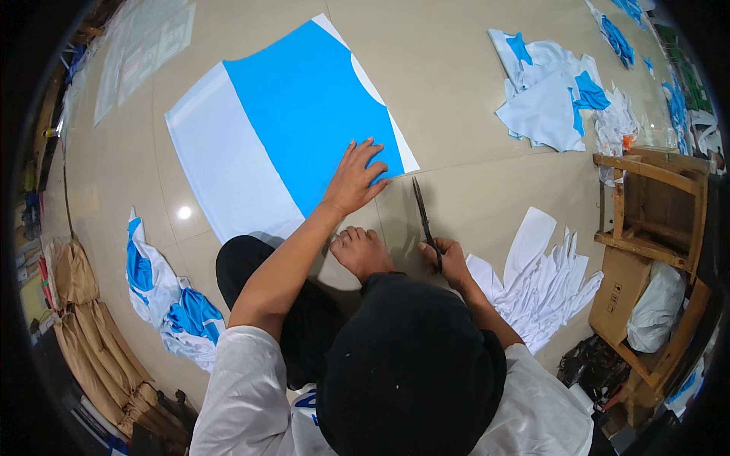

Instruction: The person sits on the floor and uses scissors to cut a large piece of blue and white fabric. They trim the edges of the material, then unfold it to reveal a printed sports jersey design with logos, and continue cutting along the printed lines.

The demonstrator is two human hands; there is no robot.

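Note:
A flat fabric piece [296,106] with a blue panel, a pale band and a white curved edge lies on the tiled floor [456,182]. My left hand [356,178] rests on its blue part near the lower right corner, fingers spread. My right hand [449,262] grips black scissors [420,213], whose blades point up toward that corner, a little apart from the fabric. My bare foot [361,251] is tucked between my arms, just below my left hand.
Crumpled blue-and-white fabric [171,296] lies at left, more pieces [544,99] at upper right. White offcuts [536,292] lie right of me. A wooden frame [650,197] and cardboard box [616,300] stand at right, brown bundles [91,334] at left.

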